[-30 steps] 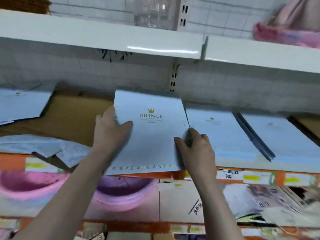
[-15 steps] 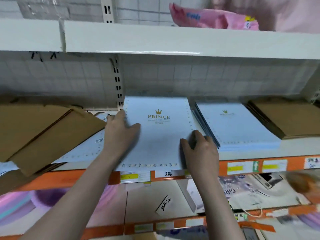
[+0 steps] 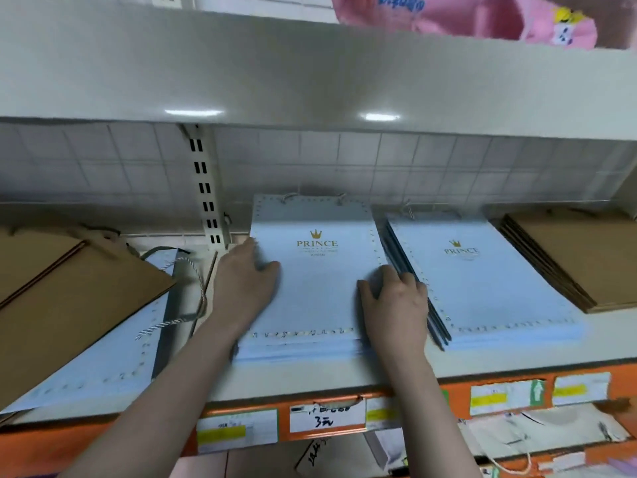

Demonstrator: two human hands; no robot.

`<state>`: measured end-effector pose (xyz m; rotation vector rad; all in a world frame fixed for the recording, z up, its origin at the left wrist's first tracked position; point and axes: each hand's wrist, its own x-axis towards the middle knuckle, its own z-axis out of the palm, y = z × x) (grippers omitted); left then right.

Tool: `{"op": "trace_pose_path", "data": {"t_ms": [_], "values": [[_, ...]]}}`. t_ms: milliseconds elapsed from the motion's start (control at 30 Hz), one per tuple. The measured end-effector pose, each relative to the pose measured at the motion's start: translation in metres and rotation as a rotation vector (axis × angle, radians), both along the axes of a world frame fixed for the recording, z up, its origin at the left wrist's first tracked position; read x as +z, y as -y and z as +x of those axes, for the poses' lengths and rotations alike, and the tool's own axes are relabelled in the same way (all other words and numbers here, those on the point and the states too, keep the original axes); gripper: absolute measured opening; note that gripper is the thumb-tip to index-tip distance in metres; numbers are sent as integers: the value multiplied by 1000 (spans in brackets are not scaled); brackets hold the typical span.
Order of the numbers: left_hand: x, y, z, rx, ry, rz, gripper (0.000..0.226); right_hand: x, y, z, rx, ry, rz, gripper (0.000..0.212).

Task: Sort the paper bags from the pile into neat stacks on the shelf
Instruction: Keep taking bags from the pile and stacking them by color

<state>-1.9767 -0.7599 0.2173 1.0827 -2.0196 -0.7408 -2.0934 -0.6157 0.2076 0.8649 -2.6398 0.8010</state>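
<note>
here two hands lie flat on one stack of pale blue bags (image 3: 320,288) in the middle of the shelf (image 3: 344,372). the left hand (image 3: 243,288) rests with fingers straight along the stack's left edge, palm down, gripping nothing. the right hand (image 3: 396,301) rests on the stack's right edge, thumb on the top bag and fingers reaching over the side, loosely spread rather than curled round anything. the top bag shows a gold crown and the word prince, with a dotted border; several bag edges show below it at the front. just beside it on the right sits a second blue stack (image 3: 482,281) with the same print, its dark folded edges facing the first stack. further right lies one stack of brown bags (image 3: 568,260), near the second blue stack but apart from it. on the left is the loose pile (image 3: 79,305): two brown bags overlap, tilted, over at least one blue bag whose twisted cord handle (image 3: 193,294) loops free. so: two blue stacks, one brown stack, one pile. an upper shelf (image 3: 310,70) carries a pink package (image 3: 482,19). four price labels (image 3: 327,414) line the orange front rail.
</note>
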Motion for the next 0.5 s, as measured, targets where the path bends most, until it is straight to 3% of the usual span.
{"op": "trace_pose_path", "data": {"t_ms": [67, 233, 500], "values": [[-2, 1, -3, -2, 17, 7, 30, -3, 6, -2, -35, -13, 20, 33], [-15, -1, -3, -17, 51, 2, 24, -14, 7, -3, -8, -112, -12, 30], [-9, -3, -4, 32, 281, -57, 24, 0, -6, -12, 153, -1, 99, 40]]}}
